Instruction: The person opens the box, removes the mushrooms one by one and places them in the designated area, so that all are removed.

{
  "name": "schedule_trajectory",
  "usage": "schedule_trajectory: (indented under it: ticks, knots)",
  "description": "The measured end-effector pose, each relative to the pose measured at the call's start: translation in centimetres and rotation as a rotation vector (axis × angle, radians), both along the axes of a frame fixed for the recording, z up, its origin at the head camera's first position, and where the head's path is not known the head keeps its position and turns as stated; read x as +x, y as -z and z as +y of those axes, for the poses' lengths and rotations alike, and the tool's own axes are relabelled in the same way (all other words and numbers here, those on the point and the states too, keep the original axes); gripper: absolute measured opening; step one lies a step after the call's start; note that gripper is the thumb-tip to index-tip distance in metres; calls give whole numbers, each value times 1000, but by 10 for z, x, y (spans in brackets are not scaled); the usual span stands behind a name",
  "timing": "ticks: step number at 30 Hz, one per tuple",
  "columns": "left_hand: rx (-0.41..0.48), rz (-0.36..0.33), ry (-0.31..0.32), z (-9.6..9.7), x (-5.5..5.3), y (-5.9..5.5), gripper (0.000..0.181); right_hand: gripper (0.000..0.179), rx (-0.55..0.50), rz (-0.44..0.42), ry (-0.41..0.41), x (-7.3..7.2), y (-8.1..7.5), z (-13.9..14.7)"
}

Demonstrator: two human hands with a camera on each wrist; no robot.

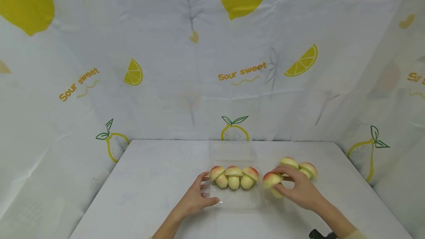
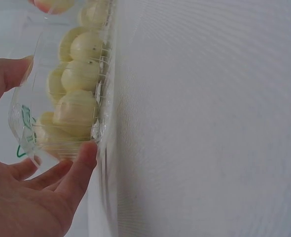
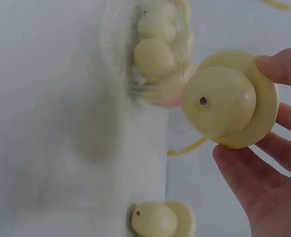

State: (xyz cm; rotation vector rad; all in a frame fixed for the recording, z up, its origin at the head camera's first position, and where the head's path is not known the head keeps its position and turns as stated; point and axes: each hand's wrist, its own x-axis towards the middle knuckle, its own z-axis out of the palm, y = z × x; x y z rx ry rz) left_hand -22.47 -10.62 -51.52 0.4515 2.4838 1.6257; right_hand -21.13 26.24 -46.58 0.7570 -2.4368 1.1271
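Three yellow toy mushrooms [image 1: 234, 177] with reddish caps sit side by side in a clear plastic box [image 1: 232, 201], its lid [image 1: 231, 151] folded back. My left hand [image 1: 196, 198] holds the box's left end, with fingers along the side and thumb at the near corner. In the left wrist view its fingertips [image 2: 88, 150] press the clear wall. Just right of the box, my right hand [image 1: 300, 191] grips another mushroom [image 1: 271, 180] by the cap, between thumb and fingers. The right wrist view shows that mushroom's round stem [image 3: 219, 101] raised above the table.
Two more mushrooms [image 1: 308, 169] lie on the white table [image 1: 139, 187] behind my right hand. A dark object [image 1: 320, 234] shows by the right forearm. A white curtain [image 1: 166, 95] with lemon prints hangs behind the table's far edge.
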Motion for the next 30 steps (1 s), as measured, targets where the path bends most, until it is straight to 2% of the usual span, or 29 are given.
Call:
schedule_trajectory:
  ticks: [5, 15, 21, 30]
  knots:
    - [3, -3, -4, -1, 0, -1, 93, 36, -2, -3, 48, 1, 3, 15]
    - [-1, -11, 7, -1, 1, 0, 92, 37, 25, -1, 137, 14, 7, 46]
    - [0, -15, 3, -1, 1, -1, 92, 33, 40, -26, 185, 16, 12, 64]
    - [-27, -6, -4, 0, 0, 0, 92, 38, 29, 1, 243, 17, 13, 91]
